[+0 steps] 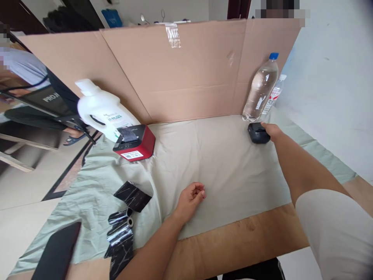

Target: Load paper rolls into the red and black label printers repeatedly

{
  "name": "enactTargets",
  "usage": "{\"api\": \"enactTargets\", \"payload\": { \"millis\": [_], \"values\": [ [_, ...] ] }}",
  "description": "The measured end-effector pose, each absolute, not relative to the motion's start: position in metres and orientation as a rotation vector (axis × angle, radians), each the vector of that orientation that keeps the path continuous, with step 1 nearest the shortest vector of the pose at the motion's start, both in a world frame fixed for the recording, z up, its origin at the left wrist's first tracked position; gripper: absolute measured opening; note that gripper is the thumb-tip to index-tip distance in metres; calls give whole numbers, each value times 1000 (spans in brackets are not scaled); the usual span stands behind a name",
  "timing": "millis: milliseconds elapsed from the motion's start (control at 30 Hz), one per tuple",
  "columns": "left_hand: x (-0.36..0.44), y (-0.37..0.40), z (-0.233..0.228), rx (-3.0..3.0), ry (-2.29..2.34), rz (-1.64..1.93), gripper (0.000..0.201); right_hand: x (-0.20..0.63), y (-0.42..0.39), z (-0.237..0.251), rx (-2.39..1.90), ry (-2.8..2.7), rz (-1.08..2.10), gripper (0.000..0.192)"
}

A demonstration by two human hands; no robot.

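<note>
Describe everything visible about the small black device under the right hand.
The small black box-shaped device looks like matte plastic, with rounded corners and a flat top. It sits upright on the pale green cloth at the far right, just in front of the clear plastic water bottle with the blue cap, apart from it. The right hand rests against its right side, fingers over the top edge. Markings are too small to read.

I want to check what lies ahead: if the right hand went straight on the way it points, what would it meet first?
The right hand already touches the small black device. Beyond that, probably the clear water bottle standing close behind; the depth is unclear.
</note>
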State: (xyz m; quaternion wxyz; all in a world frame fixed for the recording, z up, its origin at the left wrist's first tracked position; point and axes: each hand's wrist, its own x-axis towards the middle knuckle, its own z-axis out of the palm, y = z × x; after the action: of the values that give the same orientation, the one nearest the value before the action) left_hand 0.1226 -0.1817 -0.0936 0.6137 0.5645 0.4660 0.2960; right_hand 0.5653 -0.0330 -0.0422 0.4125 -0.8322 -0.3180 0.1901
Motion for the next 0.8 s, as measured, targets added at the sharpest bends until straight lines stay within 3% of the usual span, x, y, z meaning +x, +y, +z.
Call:
{"api": "enactTargets", "payload": {
  "millis": [133, 267, 433, 600, 700, 800],
  "values": [
    [122, -181, -97, 1367, 1074, 669, 27, 556, -32, -38, -2246, -783, 334, 34],
    [126, -181, -99, 1393, 1075, 660, 22, 487, -46, -49, -2164, -1253, 42, 52],
    [126, -187, -94, 1279, 1087, 677, 21, 349, -105, -99, -1829, -1756, 334, 59],
    [86, -157, -56, 1214, 1213, 643, 49, 277, -155, -124, -1766, -2128, 295, 59],
    [46, -103, -19, 1462, 1724, 949, 59, 274, -158, -121, -1767, -2182, 288, 57],
    [12, -44, 10, 1539, 2305, 917, 83, 277, -155, -118, -1777, -2172, 285, 56]
  ]
}}
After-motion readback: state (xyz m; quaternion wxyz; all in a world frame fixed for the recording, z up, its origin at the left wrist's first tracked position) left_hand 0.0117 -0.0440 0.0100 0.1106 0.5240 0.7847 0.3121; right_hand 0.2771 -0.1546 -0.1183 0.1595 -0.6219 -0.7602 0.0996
